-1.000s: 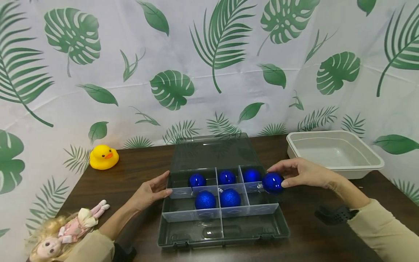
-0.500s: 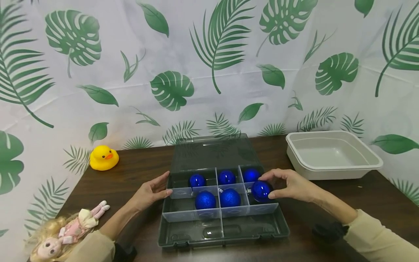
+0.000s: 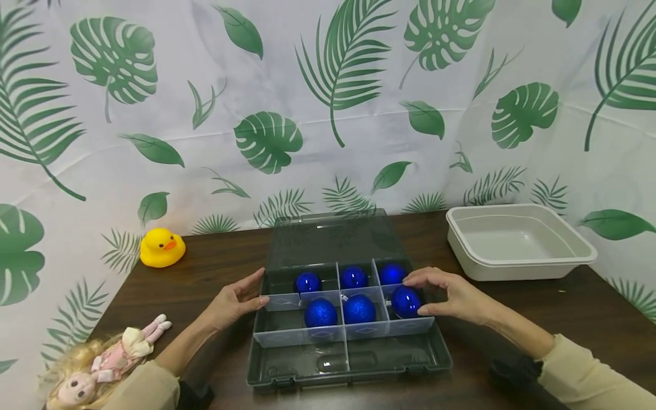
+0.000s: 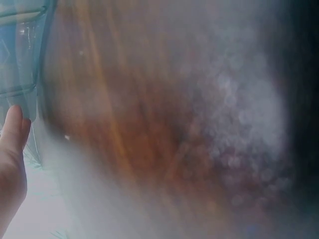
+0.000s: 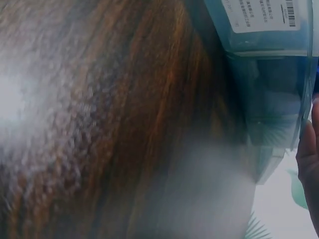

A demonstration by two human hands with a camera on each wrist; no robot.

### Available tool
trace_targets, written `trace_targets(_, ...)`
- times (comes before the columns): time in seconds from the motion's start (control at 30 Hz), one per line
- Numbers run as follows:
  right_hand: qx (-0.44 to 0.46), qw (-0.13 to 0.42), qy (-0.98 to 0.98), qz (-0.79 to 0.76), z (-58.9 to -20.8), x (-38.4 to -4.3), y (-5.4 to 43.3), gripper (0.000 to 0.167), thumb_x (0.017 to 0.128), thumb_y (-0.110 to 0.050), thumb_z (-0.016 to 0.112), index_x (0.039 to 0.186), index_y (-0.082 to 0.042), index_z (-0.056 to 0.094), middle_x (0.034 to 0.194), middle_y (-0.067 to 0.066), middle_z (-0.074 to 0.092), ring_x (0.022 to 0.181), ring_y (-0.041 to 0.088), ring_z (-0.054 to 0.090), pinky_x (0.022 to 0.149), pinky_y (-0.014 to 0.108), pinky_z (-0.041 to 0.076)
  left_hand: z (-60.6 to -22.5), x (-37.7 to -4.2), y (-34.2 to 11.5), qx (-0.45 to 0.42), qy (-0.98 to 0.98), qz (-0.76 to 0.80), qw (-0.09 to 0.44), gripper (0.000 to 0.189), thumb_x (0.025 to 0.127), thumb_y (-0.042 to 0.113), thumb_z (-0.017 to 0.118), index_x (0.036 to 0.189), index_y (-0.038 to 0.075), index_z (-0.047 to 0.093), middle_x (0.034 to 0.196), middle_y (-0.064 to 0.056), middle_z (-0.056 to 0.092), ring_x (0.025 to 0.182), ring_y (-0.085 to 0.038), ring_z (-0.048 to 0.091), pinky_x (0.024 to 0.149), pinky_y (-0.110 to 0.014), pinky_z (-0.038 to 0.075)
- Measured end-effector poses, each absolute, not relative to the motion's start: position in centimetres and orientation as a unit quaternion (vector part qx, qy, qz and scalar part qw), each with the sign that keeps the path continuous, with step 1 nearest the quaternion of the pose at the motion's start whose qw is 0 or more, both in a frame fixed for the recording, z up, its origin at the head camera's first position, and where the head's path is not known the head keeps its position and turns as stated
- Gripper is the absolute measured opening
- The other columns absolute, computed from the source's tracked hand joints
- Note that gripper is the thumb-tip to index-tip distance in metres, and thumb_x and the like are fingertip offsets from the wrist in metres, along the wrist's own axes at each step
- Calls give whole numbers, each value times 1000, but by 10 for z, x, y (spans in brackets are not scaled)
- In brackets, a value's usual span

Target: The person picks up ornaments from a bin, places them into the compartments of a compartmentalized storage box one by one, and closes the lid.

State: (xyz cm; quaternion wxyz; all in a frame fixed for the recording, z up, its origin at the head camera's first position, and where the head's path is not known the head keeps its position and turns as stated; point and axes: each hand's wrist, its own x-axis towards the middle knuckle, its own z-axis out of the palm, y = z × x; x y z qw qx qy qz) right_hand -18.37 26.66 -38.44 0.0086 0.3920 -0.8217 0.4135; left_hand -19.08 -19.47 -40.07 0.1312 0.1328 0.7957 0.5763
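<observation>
A smoky clear divided box (image 3: pixel 297 356) lies with its lid (image 3: pixel 333 242) opened back. Shiny blue baubles (image 3: pixel 308 282) (image 3: pixel 353 277) (image 3: pixel 393 274) sit in its back row. Two glittery blue baubles (image 3: pixel 320 312) (image 3: pixel 359 309) lie in the middle row. My right hand (image 3: pixel 461 297) pinches a shiny blue bauble (image 3: pixel 406 302) between thumb and fingers, down in the middle row's right compartment. Its silver cap points left. At the box's left side my left hand (image 3: pixel 233 302) rests with fairly straight fingers touching the wall. Only part of each hand shows in the wrist views.
A pale grey basin (image 3: pixel 523 270) stands at the back right. A yellow rubber duck (image 3: pixel 162 248) sits at the back left, and a blonde doll (image 3: pixel 115 361) lies by my left forearm. A leaf-print cloth (image 3: pixel 328 74) hangs behind the table.
My right hand has carried the shiny bauble left and down, from above the box's right edge into the middle row's right compartment. The left hand stays in place.
</observation>
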Motion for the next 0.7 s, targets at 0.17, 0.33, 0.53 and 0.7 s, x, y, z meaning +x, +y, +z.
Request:
trace_targets(0.17,355,17,-832,425,-383,-188,269,39,83,-6,70,120,-7,59,113,10,62,93,11,55,80,20,49,-400,-191,-196,134,796,575,132,75,87,17,68,147,0,26,150,-24,25,134,-43,33,106,-50,32)
trace_targets(0.33,171,-4,-845,507,-374,-210,264,31,92,-12,60,117,6,58,112,25,63,87,10,64,75,21,55,-394,-194,-200,148,812,546,142,72,88,22,66,146,0,29,149,-24,29,130,-41,40,102,-46,39)
trace_targets(0.53,41,-58,-827,557,-364,-246,251,42,96,-11,53,127,16,46,117,25,61,86,7,64,78,24,56,-379,-210,-202,102,824,541,138,60,94,28,57,141,-3,38,140,-25,43,121,-35,52,93,-35,49)
trace_targets(0.7,14,-93,-822,562,-364,-265,240,44,95,-9,53,129,18,44,121,28,59,87,8,64,78,25,56,-369,-237,-196,33,810,574,113,53,97,21,54,137,-10,39,135,-28,46,122,-35,52,93,-33,48)
